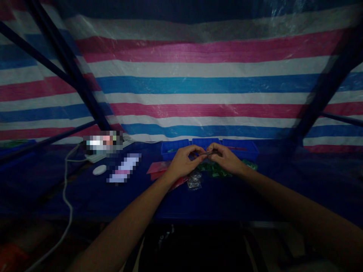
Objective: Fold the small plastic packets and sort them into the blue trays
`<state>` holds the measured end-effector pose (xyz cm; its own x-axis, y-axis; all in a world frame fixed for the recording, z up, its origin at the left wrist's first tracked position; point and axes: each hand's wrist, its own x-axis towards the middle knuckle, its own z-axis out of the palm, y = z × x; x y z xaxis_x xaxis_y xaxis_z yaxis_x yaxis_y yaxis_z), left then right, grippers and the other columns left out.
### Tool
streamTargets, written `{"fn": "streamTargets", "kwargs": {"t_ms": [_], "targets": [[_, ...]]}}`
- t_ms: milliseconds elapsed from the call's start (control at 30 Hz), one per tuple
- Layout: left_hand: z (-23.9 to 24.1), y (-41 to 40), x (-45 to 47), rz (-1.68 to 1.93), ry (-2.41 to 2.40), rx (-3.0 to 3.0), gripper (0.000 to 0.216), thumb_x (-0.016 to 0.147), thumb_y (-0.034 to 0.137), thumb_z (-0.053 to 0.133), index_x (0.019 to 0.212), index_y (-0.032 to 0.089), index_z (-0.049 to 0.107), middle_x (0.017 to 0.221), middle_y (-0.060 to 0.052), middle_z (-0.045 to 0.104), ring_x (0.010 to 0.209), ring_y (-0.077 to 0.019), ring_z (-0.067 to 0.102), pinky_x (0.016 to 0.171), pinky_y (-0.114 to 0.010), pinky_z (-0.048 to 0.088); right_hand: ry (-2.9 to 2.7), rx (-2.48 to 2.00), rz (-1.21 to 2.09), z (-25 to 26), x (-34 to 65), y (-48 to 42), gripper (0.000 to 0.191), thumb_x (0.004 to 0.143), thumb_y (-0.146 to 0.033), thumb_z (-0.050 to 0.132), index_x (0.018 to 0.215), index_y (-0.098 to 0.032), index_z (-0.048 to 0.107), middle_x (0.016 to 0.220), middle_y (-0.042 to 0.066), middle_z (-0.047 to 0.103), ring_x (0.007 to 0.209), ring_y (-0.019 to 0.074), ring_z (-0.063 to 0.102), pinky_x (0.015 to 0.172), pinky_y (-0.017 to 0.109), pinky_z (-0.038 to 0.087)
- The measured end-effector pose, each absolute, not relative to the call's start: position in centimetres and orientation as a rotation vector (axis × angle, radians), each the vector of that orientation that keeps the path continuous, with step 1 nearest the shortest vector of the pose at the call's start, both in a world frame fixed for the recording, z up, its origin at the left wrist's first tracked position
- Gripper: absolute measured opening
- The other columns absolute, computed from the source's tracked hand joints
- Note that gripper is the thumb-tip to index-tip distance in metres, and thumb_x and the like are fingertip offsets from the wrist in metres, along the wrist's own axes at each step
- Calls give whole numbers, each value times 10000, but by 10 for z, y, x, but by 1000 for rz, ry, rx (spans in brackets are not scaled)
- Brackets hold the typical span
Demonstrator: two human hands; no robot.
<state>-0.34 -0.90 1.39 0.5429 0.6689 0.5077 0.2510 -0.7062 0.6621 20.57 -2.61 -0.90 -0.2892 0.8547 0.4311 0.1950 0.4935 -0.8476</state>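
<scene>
My left hand (185,161) and my right hand (227,158) meet above the blue table. Both have thumb and fingers pinched together on a small dark item (209,152) between the fingertips, too small and dim to name. Red flat packets (158,167) lie beside and partly under my left hand. Small clear plastic bags (194,182) are just in front of it. Green crinkled packets (217,170) lie below my right hand, which covers part of them.
Three blue bins, a left one (167,145), a middle one (202,141) and a right one (252,153), stand behind my hands. On the left are a white round object (99,170), a power strip (99,155) and a white cable (65,181). Blue metal posts (87,100) frame a striped sheet (198,83).
</scene>
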Motion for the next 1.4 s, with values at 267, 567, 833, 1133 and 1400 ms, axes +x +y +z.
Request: {"fn": "streamTargets", "kwargs": {"t_ms": [267,567,833,1133,1400], "targets": [[15,-6,-6,1085,785,2259,203,928,374,613,972,192,692,971,-70,721,872,-184,656,804,-342,515,-1729,-921,797,-4,203,-30,185,857,-392,648,913,-216,634,883,26,654,779,171,600,726,316,488],[14,-4,-7,1148,794,2232,209,940,367,595,979,179,679,953,-66,709,872,-183,651,818,-338,519,-1645,-972,843,-3,202,-30,312,808,-485,718,925,-196,696,889,39,711,715,159,627,665,303,495],[13,-3,-8,1122,820,2234,223,927,380,616,1029,199,697,1012,-78,725,893,-192,661,848,-367,532,-1701,-1036,719,0,205,-31,282,798,-483,734,880,-214,734,862,38,733,748,185,645,701,330,506],[9,0,-8,1163,859,2195,244,934,420,606,965,193,689,929,-67,713,822,-174,650,802,-353,535,-1706,-992,808,-3,208,-27,268,845,-467,695,954,-228,753,894,36,726,772,179,630,733,344,502],[7,2,-8,1151,806,2145,235,923,430,625,976,209,688,969,-68,720,866,-181,662,802,-350,543,-1658,-1037,858,-6,211,-26,311,801,-498,731,907,-206,748,777,21,696,683,156,599,668,314,483]]}}
